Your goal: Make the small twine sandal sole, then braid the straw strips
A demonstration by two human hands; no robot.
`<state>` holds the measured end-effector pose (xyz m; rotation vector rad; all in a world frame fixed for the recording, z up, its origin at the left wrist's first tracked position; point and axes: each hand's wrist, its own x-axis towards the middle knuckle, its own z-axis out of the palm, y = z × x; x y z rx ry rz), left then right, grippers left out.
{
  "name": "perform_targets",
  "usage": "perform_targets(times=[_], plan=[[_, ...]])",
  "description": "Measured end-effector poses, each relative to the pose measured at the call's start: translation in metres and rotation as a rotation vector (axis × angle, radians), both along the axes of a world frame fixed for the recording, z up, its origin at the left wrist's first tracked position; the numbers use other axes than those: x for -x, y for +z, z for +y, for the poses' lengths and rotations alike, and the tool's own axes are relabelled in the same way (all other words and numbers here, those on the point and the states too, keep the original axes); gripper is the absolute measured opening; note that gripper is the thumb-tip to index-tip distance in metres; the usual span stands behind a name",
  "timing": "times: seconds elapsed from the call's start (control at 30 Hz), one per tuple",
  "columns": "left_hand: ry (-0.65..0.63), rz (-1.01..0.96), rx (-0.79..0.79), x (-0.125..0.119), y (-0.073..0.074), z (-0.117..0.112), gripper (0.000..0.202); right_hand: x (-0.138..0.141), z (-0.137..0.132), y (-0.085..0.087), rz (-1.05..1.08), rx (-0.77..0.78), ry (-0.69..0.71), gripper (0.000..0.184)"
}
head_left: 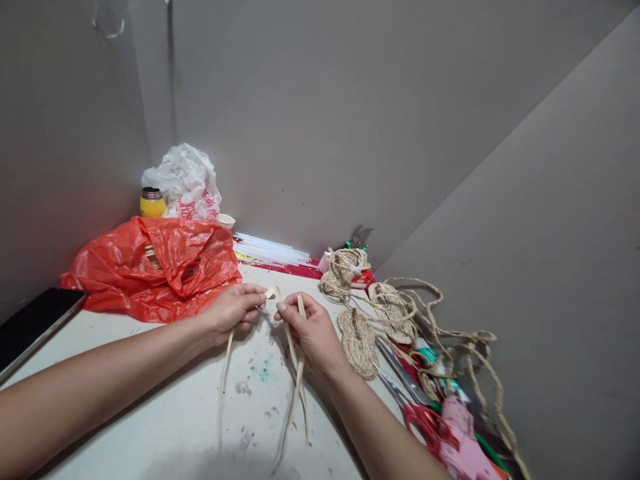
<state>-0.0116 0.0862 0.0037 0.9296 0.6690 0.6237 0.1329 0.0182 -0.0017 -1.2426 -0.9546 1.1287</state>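
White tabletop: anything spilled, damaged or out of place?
Yes: a teal stain and darker smudges mark the white tabletop near the left hand and right hand, standing out on the pale surface; wet or dry, I cannot tell. At right, rope straggles in loose loops beside coiled bundles.

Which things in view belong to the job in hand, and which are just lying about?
In hand:
Pale strips, held by the left hand and right hand

Apparently just lying about, since neither hand touches them:
Coiled braided cord (possibly related; I can't tell)
Red-handled scissors
Red plastic bag
White plastic bag
Yellow container
Phone
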Motion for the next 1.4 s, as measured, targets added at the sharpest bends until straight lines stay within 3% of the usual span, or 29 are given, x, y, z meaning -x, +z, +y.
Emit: perform_targets(times=[0.2, 0.5, 0.7, 1.13, 1.23, 1.4], plan=[[-0.009, 0.125, -0.262, -0.002, 0.001, -0.012, 0.021, 0.000, 0.002, -0.006, -0.138, -0.065, -0.043, 0.023], [-0.002, 0.132, -0.360, -0.001, 0.002, -0.012, 0.028, 0.003, 0.001, 0.000, -0.204, -0.067, -0.048, 0.022], [0.042, 0.152, -0.339, 0.000, -0.005, -0.007, 0.027, 0.005, -0.002, 0.004, -0.195, -0.050, -0.038, 0.023], [0.118, 0.102, -0.177, -0.001, 0.003, -0.006, 0.016, 0.000, -0.002, 0.006, -0.017, 0.020, 0.055, 0.020], [0.152, 0.094, -0.173, -0.001, 0.004, -0.004, 0.017, -0.004, -0.003, 0.014, 0.111, 0.011, 0.008, 0.022], [0.166, 0.102, -0.207, -0.001, 0.001, -0.002, 0.018, -0.008, -0.001, 0.019, 0.099, 0.015, -0.070, 0.027]])
